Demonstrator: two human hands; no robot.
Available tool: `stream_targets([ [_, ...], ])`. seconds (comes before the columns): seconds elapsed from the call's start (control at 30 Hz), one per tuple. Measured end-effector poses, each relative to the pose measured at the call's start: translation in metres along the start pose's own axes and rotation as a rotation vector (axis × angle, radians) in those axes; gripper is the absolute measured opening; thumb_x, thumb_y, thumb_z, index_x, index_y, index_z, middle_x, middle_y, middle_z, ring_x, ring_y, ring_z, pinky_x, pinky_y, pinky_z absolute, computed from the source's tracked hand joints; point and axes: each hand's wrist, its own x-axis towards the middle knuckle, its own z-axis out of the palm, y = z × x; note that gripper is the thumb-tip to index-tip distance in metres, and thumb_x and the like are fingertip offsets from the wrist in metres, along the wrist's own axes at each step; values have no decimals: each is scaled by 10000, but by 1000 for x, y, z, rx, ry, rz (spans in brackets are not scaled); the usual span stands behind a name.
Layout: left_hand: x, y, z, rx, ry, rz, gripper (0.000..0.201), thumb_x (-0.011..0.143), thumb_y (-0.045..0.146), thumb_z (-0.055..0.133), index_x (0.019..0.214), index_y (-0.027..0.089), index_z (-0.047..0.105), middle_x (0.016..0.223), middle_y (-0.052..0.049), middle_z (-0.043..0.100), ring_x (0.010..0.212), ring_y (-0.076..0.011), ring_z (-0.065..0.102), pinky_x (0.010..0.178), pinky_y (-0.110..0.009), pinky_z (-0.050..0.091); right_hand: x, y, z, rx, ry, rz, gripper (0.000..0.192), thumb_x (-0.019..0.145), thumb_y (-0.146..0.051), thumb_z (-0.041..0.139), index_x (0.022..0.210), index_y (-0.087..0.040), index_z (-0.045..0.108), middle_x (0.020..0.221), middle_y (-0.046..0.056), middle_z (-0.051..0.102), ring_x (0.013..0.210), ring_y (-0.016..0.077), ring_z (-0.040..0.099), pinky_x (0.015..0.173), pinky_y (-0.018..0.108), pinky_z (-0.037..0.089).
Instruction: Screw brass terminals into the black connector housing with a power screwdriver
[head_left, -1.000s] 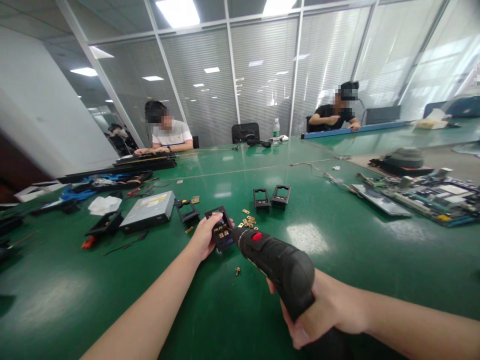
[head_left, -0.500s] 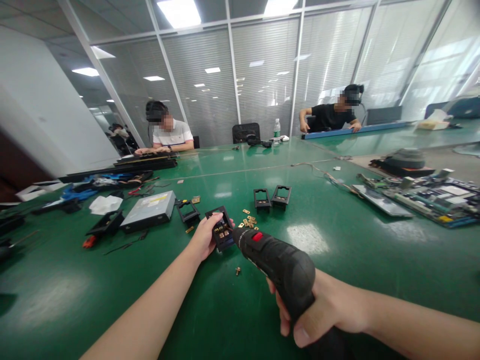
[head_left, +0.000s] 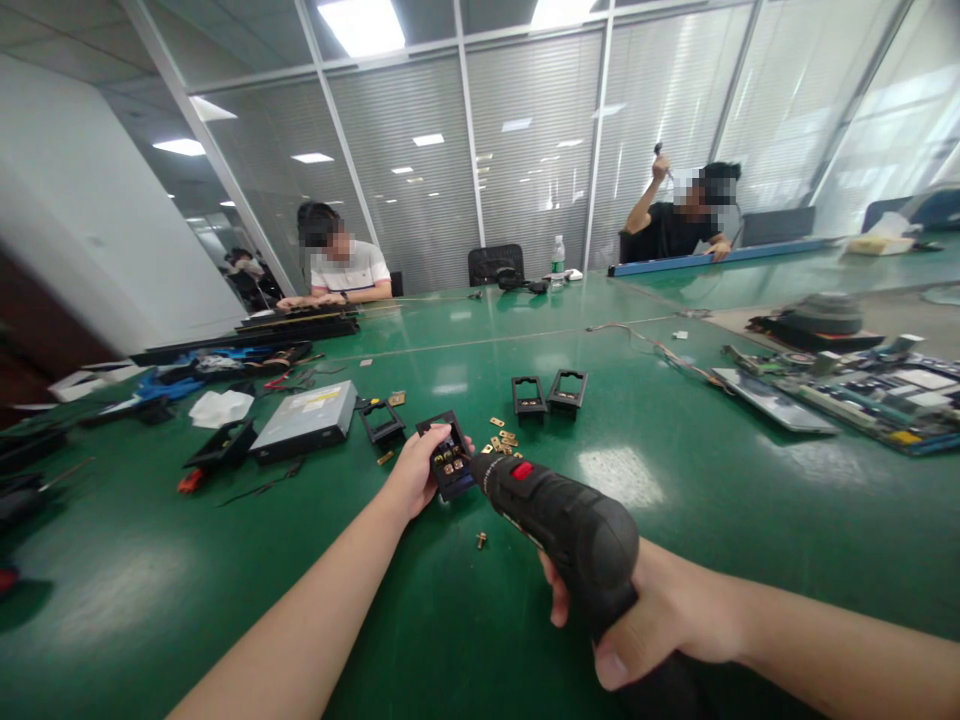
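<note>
My left hand (head_left: 415,472) grips a small black plastic module (head_left: 448,457) with brass contacts, held tilted on the green table (head_left: 450,620). My right hand (head_left: 651,618) holds a black electric screwdriver (head_left: 570,530) with a red switch; its tip points into the module. Loose brass pieces (head_left: 502,440) lie just beyond the module. A single brass screw (head_left: 481,541) lies on the table below the tool.
Two black frames (head_left: 547,392) and another (head_left: 381,420) lie further out, beside a grey optical drive (head_left: 306,420). Circuit boards (head_left: 847,385) fill the right side, cables and parts the left. Two other people sit at the far side of the table.
My hands and the tool have hardly moved. The person at the far right has raised an arm above the head.
</note>
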Motion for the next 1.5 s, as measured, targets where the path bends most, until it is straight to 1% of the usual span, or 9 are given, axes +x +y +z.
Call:
stream_targets([
  [0.13,0,0,0,-8,4,1,194,881,304,623,947,122,639,832,-144,756,720,-243,729,684,-363,596,-1,0,-1,-17,-13,-3,672,505,-276,899,1095,-114,620,1014,71,642,969,241,569,807,273,421],
  [0.43,0,0,-1,10,-6,5,220,880,322,622,958,117,643,832,-150,757,697,-242,726,657,-357,592,2,-1,-1,-34,-19,-48,642,515,-275,898,1072,-112,623,1016,73,629,961,236,559,821,281,423],
  [0.7,1,0,-2,6,-2,1,226,875,329,625,959,121,645,837,-151,757,714,-246,729,668,-363,593,0,-2,0,-17,-25,-25,659,511,-243,889,1099,-127,615,1010,66,635,963,235,558,804,272,420],
  [0.93,2,-2,-3,-6,6,5,218,866,332,639,946,129,642,847,-149,758,740,-257,735,671,-369,598,2,-4,0,-46,-15,-9,606,496,-250,885,1033,-122,634,978,61,646,895,206,547,745,244,407],
  [1.1,1,-1,-2,-26,5,2,192,869,313,634,941,135,640,849,-134,756,758,-246,735,702,-368,600,1,-5,1,-50,7,-3,599,488,-264,892,1012,-114,644,981,64,641,906,208,540,738,237,410],
  [1.3,3,-2,-3,-22,-5,12,230,850,337,672,946,130,641,875,-142,758,773,-250,735,706,-371,600,2,-7,1,-83,-28,-54,544,501,-280,892,963,-109,661,973,62,615,889,195,515,706,226,409],
  [1.5,2,-2,-3,-17,-12,14,236,842,334,678,946,125,645,869,-144,759,754,-247,735,696,-366,600,2,-5,1,-41,-6,-13,602,482,-245,890,1015,-112,645,985,65,638,920,215,545,738,240,420],
])
